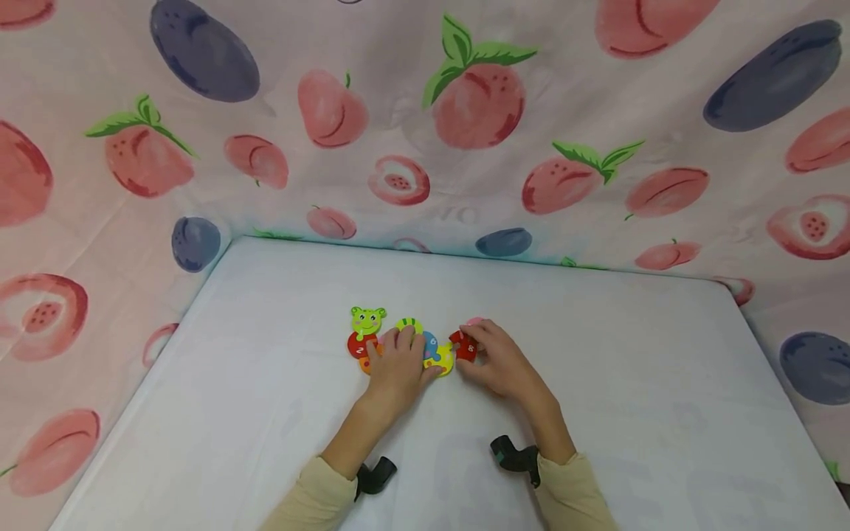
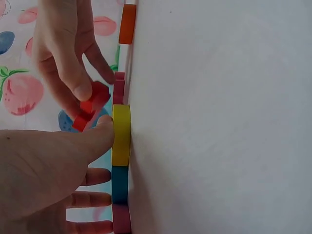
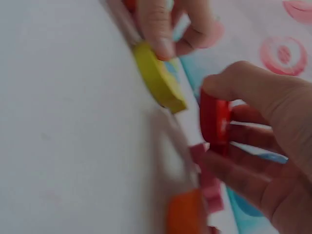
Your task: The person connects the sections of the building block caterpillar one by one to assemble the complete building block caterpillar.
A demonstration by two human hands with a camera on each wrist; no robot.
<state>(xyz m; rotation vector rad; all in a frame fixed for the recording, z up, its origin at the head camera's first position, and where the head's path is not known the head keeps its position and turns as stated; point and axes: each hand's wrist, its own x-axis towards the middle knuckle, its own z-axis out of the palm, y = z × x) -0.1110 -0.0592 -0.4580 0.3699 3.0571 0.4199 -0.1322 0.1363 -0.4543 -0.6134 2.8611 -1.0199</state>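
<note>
A wooden caterpillar puzzle lies on the white table, its green smiling head piece (image 1: 367,321) at the left end above a red piece marked 2 (image 1: 357,346). My left hand (image 1: 397,369) rests on the joined pieces with fingers spread, its thumb on the yellow piece (image 2: 121,136). A blue piece marked 6 (image 1: 431,344) shows beside those fingers. Between thumb and fingers, my right hand (image 1: 501,363) pinches a red puzzle piece marked 8 (image 1: 468,349), tilted and raised just right of the yellow one. Behind it lies a pink piece (image 3: 208,183), partly hidden by the hand.
An orange piece (image 2: 127,24) stands apart past the pink one, hidden by the right hand in the head view. Fruit-printed cloth (image 1: 398,110) rises behind the white tabletop (image 1: 631,354) and at its sides. Black wrist mounts (image 1: 514,453) sit at both sleeves.
</note>
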